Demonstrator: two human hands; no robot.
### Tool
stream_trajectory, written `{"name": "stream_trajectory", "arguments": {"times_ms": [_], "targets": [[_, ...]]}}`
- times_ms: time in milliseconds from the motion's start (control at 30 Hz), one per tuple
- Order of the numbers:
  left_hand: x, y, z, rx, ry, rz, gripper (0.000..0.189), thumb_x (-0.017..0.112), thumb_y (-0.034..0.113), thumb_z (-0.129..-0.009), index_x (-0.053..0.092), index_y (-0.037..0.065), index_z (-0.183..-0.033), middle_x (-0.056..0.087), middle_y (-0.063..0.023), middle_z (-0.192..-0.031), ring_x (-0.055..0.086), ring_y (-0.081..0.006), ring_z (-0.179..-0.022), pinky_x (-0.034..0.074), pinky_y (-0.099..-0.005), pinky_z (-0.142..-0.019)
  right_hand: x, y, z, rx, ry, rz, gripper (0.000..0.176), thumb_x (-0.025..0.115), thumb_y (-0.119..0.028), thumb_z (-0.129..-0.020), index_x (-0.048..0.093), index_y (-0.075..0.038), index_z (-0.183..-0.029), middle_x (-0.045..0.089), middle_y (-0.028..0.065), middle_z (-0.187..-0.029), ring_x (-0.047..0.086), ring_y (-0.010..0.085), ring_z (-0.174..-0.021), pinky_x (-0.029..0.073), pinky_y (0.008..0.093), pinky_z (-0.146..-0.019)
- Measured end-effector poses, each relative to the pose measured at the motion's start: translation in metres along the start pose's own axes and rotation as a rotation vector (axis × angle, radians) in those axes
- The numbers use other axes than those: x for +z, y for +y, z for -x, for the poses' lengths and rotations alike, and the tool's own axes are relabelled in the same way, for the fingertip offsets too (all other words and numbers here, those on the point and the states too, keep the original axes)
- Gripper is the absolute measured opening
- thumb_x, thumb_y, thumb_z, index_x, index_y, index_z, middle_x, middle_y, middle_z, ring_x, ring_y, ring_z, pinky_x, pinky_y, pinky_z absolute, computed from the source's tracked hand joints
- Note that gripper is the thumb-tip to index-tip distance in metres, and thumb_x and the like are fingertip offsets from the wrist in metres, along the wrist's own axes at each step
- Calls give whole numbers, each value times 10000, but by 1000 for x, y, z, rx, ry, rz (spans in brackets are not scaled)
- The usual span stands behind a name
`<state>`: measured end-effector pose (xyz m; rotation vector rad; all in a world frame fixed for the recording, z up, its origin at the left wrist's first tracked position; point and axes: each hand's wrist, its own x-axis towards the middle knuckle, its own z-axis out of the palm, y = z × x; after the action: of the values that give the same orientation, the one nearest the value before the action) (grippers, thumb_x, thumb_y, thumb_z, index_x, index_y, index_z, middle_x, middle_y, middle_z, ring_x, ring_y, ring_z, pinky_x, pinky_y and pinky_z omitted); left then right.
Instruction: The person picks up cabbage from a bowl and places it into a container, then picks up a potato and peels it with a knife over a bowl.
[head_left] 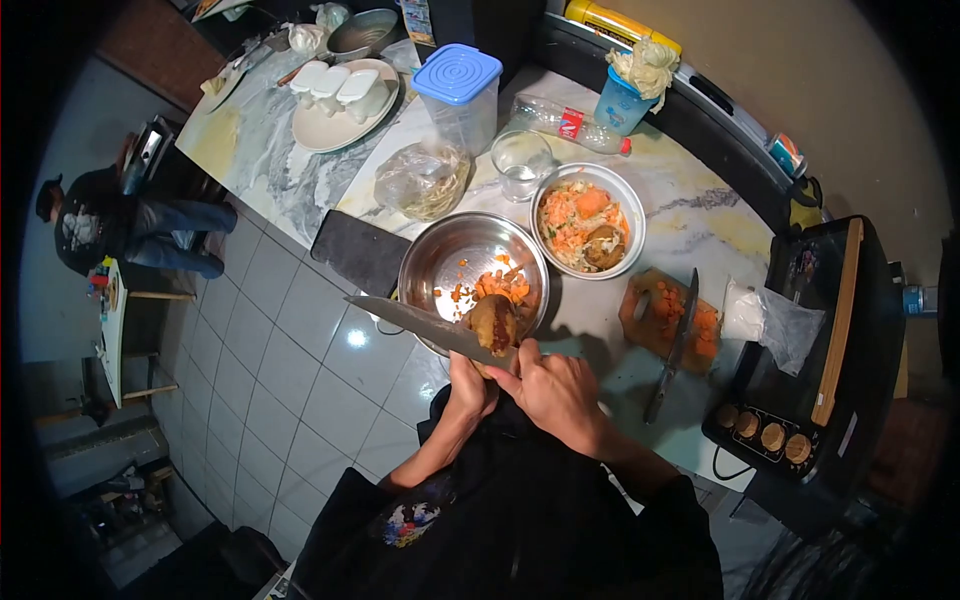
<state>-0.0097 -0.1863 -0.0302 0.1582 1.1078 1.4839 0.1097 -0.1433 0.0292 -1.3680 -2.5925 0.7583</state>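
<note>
A long, wide-bladed kitchen knife (pixel 417 322) lies slantwise across the near rim of a steel bowl (pixel 423 262), tip to the left. My right hand (pixel 556 392) is closed at the knife's right end, its grip mostly covering the handle. Against the blade's near edge, my left hand (pixel 466 392) is closed; what its fingers hold is hidden. Just beyond the blade, over the bowl, is a brown, rough-skinned lump (pixel 494 322) like a cut root vegetable. Orange diced pieces (pixel 508 284) lie inside the bowl.
Right of the bowl stands a white bowl (pixel 640 232) of shredded food. A second knife (pixel 680 345) rests across a cutting board (pixel 634 310) with orange pieces. Behind are a lidded container (pixel 458 75), a glass (pixel 521 165) and a plastic bottle (pixel 565 122). A person (pixel 95 220) stands far left.
</note>
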Motion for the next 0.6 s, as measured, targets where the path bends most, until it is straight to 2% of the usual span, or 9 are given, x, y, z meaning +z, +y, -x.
{"name": "stream_trajectory", "arguments": {"times_ms": [67,133,167,233,367,467,533,600], "targets": [[1,2,1,11,-17,36,567,247,439,-972,387,24,-1331,505,-154,-1244,513,-280,-1132,440,-409,-952,3,6,3,-3,11,-34,441,580,-471,-870,518,-55,-739,601,115,-538,623,328,-514,495,424,-485],[4,3,3,-31,79,69,564,259,448,-971,382,35,-1334,512,-146,-1232,521,-275,-1117,446,-404,-937,6,12,6,-129,124,27,523,543,-524,-877,532,-14,-761,541,113,-436,597,276,-406,474,376,-383],[4,4,4,-33,79,68,564,259,448,-971,382,35,-1334,512,-146,-1232,521,-275,-1117,446,-404,-937,7,13,6,-126,123,27,523,543,-524,-877,532,-14,-761,541,113,-436,597,276,-406,474,376,-383],[5,6,3,-21,25,104,565,273,454,-970,399,29,-1319,512,-141,-1232,525,-272,-1114,440,-398,-942,5,11,2,-49,60,-31,447,582,-489,-861,519,-64,-740,595,110,-526,619,310,-494,488,411,-460],[-5,-8,2,-35,-6,68,579,265,468,-969,415,20,-1304,517,-141,-1223,528,-267,-1111,454,-397,-925,-3,4,-2,-57,25,82,445,589,-481,-860,518,-58,-741,592,108,-520,622,306,-497,488,404,-456],[2,3,3,-23,2,98,564,255,457,-969,442,21,-1273,554,-128,-1163,566,-236,-1028,503,-343,-814,-3,8,-2,-87,17,71,446,583,-480,-863,516,-58,-736,583,111,-507,616,313,-485,486,407,-452],[5,7,6,-40,25,116,558,258,454,-967,449,23,-1265,561,-123,-1146,575,-232,-1002,505,-333,-795,1,17,0,-136,112,9,528,547,-545,-865,505,-41,-714,543,123,-442,601,282,-418,473,381,-386],[6,7,7,-66,52,130,551,261,451,-966,455,25,-1257,569,-118,-1128,583,-227,-976,507,-323,-775,3,18,-4,-150,109,14,530,550,-550,-860,505,-42,-713,544,125,-444,602,284,-421,473,380,-388]]}}
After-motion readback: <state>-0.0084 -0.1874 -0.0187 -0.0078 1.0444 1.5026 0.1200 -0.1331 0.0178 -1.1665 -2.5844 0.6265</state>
